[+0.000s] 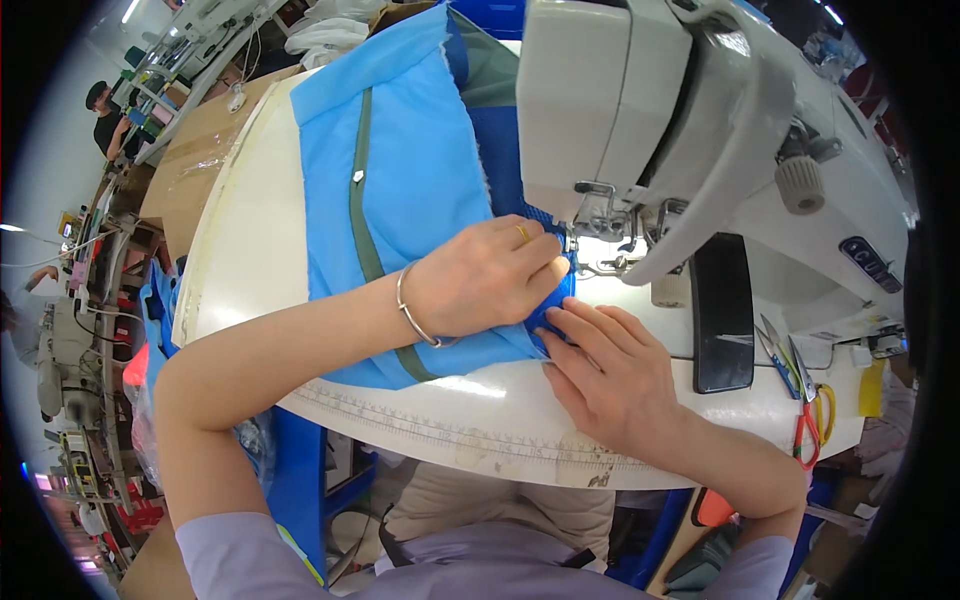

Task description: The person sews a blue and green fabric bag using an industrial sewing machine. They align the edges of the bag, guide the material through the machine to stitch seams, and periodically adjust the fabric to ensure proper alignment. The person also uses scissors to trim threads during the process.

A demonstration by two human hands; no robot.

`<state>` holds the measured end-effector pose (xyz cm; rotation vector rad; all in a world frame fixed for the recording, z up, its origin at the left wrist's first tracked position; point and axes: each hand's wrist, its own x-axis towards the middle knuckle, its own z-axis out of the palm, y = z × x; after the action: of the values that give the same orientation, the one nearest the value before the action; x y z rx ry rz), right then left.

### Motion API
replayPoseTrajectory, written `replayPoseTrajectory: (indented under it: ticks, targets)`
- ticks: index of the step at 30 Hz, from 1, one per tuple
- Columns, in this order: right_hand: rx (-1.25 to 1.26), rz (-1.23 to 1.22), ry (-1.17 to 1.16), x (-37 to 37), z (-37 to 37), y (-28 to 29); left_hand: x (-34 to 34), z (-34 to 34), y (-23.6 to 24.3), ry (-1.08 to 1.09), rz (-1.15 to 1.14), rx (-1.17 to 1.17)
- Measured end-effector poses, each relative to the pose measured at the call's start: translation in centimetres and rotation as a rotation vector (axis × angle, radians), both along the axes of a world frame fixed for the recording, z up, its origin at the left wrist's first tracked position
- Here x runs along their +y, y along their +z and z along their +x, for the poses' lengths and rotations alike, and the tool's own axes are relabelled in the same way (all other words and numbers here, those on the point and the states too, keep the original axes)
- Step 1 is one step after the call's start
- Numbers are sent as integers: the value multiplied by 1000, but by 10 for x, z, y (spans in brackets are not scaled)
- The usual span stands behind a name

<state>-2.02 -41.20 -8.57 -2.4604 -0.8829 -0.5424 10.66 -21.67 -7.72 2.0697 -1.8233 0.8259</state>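
A light blue fabric piece (415, 160) with a dark green zipper strip (361, 150) lies across the white sewing table, its darker blue edge under the sewing machine's (600, 110) presser foot (600, 266). My left hand (490, 275), with a ring and a bangle, is closed on the fabric just left of the needle area, fingertips pinched together. Closer to me, my right hand (615, 375) grips the fabric's near corner between thumb and fingers. The fingertips of both hands partly hide the dark blue edge.
Two pairs of scissors (805, 390) lie at the table's right, beside a black plate (722, 315) on the machine bed. A printed ruler (450, 432) follows the near table edge. Cardboard (200, 150) adjoins the far left. Another person (108, 122) is in the background.
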Motion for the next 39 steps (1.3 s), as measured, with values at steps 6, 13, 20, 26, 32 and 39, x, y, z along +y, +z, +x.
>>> replayPoseTrajectory:
  ticks: [6,13,20,26,32,39]
  targets:
    - [31,-6,-2,-1,-1,4,6,4,2,15,29,154]
    - [1,-10,-14,1,0,-2,2,4,-3,0,-2,102]
    - [33,6,-60,-1,4,1,-4,12,-2,-15,-43,53]
    - [34,23,-69,-1,6,1,-2,16,-6,-8,-38,91]
    - [54,46,-66,-2,6,0,-2,18,-5,20,-29,155]
    - [15,119,-74,-2,8,-4,-2,23,-5,50,-42,137]
